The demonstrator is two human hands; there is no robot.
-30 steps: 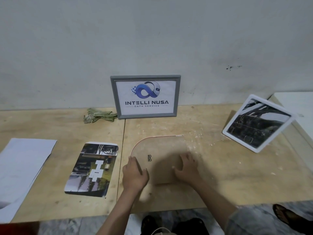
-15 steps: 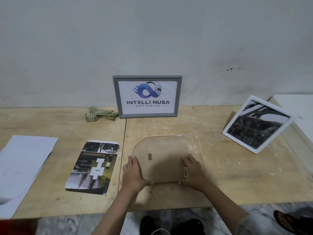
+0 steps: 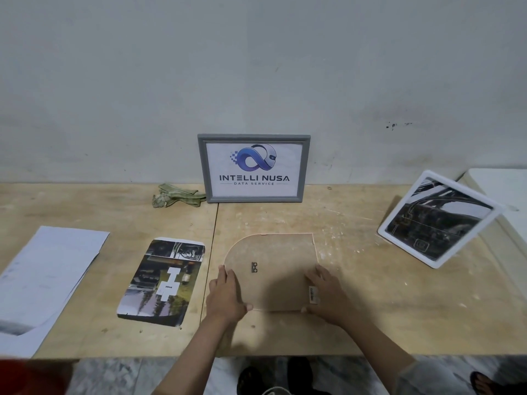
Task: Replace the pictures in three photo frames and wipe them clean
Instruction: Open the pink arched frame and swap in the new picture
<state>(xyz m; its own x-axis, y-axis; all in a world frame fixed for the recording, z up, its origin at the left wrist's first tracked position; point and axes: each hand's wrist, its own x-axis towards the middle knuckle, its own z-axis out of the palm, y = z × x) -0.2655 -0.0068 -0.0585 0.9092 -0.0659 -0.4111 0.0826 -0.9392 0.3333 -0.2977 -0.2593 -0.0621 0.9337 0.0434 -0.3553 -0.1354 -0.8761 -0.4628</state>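
Brown fibreboard frame back with one rounded corner (image 3: 271, 272) lies face down on the plywood tabletop (image 3: 370, 303), gripped at both sides: the left hand (image 3: 225, 295) holds its left edge, thumb hooked under the near edge, and the right hand (image 3: 325, 295) clasps its right edge. Just left lies a printed photo collage sheet (image 3: 162, 280). Behind, a grey-framed logo picture (image 3: 253, 168) leans on the wall; a white-framed dark photo (image 3: 436, 218) stands tilted at right.

The scene is viewed from one head-worn camera, directed forward and downward over the pale plywood table (image 3: 399, 309) towards the grey plaster wall (image 3: 256, 67). The near table edge and floor are included below.
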